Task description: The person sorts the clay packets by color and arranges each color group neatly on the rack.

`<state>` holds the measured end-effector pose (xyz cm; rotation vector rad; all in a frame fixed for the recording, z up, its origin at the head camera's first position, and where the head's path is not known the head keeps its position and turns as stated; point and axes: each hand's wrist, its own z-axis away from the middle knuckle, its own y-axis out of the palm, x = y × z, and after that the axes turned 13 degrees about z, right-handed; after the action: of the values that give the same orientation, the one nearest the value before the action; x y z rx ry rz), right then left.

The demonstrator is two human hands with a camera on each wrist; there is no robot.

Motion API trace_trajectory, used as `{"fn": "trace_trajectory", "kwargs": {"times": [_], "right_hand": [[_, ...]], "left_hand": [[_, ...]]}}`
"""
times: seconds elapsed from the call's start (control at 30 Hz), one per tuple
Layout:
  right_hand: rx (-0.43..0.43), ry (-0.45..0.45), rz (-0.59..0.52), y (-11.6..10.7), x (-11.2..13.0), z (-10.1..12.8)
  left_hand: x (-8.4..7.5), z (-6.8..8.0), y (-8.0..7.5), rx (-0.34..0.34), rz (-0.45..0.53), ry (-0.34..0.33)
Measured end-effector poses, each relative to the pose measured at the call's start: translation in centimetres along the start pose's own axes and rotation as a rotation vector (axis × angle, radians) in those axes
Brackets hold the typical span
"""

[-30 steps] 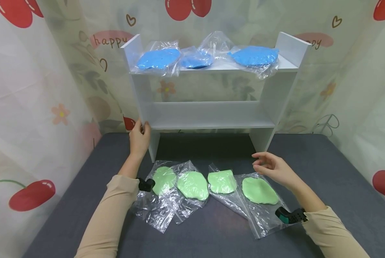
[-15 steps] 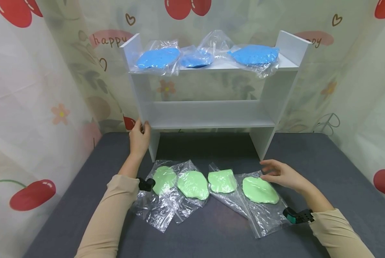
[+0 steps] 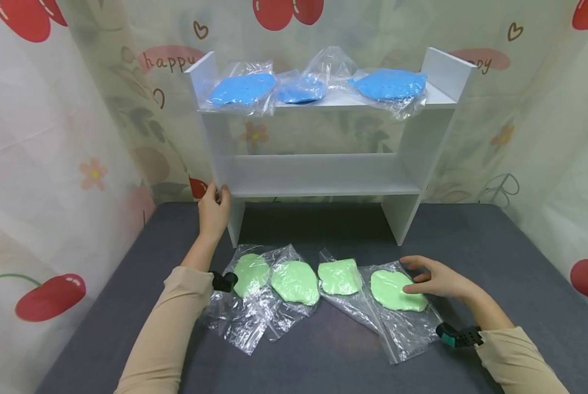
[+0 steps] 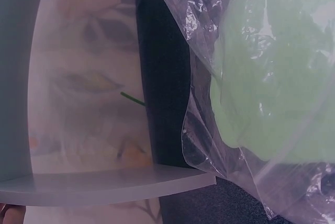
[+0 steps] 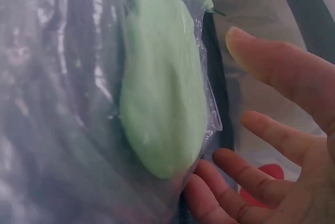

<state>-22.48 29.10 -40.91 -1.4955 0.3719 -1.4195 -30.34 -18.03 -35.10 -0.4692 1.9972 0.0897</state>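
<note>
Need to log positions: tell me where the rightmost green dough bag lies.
Head view: rightmost green dough bag lies on the grey table, beside its neighbour bag, under the right hand.

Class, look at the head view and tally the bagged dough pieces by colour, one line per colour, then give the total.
Green dough bags on the table: 4
Blue dough bags on the top shelf: 3
Total: 7
</note>
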Motion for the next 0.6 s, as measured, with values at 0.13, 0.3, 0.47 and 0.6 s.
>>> {"fn": "trace_trajectory", "kwargs": {"times": [0.13,0.3,0.47,0.6], "right_hand": [[0.014,-0.016,0.027,0.34,-0.14,-0.03],[0.02,-0.073,0.062,0.55,-0.09,-0.08],[0.014,-0.114,0.081,0.82,-0.14,-0.1],[0.012,-0.1,0.099,0.98,-0.03,-0.1]], "left_hand": [[0.07,-0.05,0.03,-0.005,-0.004,0.002],[0.09,-0.06,-0.02,-0.009,-0.001,0.002],[0.16,-0.1,0.06,-0.009,-0.001,0.011],[0.12,-0.08,0.05,-0.01,0.001,0.005]]}}
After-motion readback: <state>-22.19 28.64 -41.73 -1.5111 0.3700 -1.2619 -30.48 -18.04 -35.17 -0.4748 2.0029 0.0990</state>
